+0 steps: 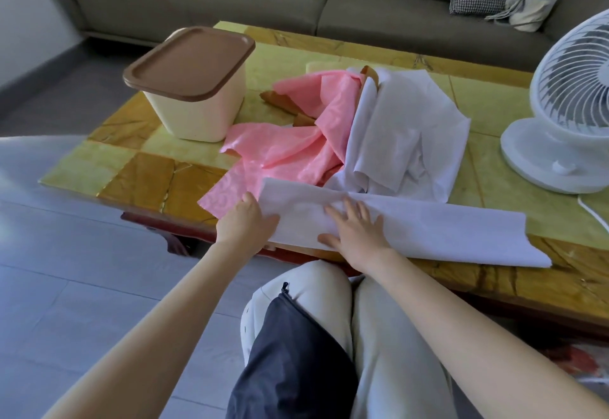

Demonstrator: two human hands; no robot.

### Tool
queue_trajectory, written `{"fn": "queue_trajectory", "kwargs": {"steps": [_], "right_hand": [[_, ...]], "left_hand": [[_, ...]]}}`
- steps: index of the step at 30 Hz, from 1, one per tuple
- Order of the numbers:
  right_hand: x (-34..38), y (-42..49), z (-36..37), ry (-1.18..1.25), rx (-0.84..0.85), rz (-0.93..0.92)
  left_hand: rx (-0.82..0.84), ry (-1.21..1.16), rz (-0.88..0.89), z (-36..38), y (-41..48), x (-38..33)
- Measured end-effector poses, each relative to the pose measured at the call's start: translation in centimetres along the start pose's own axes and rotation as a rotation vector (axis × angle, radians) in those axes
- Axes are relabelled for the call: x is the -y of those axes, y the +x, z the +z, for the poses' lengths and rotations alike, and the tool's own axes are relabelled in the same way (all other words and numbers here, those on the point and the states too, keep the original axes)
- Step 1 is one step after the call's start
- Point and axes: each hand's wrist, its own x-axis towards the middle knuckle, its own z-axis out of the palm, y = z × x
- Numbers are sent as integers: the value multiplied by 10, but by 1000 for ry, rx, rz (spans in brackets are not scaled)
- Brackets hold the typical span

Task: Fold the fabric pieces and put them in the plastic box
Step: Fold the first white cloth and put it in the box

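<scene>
1. A long white fabric strip (445, 230), folded narrow, lies along the near edge of the table (158, 184), its right end reaching toward the near right corner
2. The right hand (357, 227) is open, palm down, fingers spread flat on the strip near its left part
3. The left hand (245, 224) sits at the strip's left end with the thumb over the cloth; whether its fingers grip the end cannot be told
4. Behind the strip, at the table's middle, a pink fabric (290, 151) and a crumpled white fabric pile (405, 131) lie tangled, with a brown fabric (280, 100) partly under them
5. The plastic box (197, 112), cream, stands toward the far left corner, its brown lid (191, 62) on top
6. A white fan (566, 115) stands at the right edge
</scene>
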Motion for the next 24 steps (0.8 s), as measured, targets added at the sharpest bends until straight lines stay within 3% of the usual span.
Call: {"fn": "queue_trajectory", "kwargs": {"steps": [3,6,11,14,16,19,21,24], "right_hand": [[6,-1,0,12,-15,16],[14,-4,-1,8,-32,10],[25,-7,4,-108,-124,-131],[32,-4,1,-71,-98,-172],[35,-1,-6,110,-77,-187],[33,-7,-20,627,-170,-108],[28,-19,-31,992,-231,-60],[8,-42,-47,1268,-293,26]], "left_hand": [[-22,29,49,-2,1,3],[-59,-132,80,-4,1,2],[-145,-289,129,-19,-2,-6],[-240,-306,180,-32,-4,-18],[-305,-311,232,-37,-10,-30],[-342,-328,319,-36,-24,-52],[-318,-333,366,-29,-35,-67],[-247,-313,465,-13,-51,-89]]}}
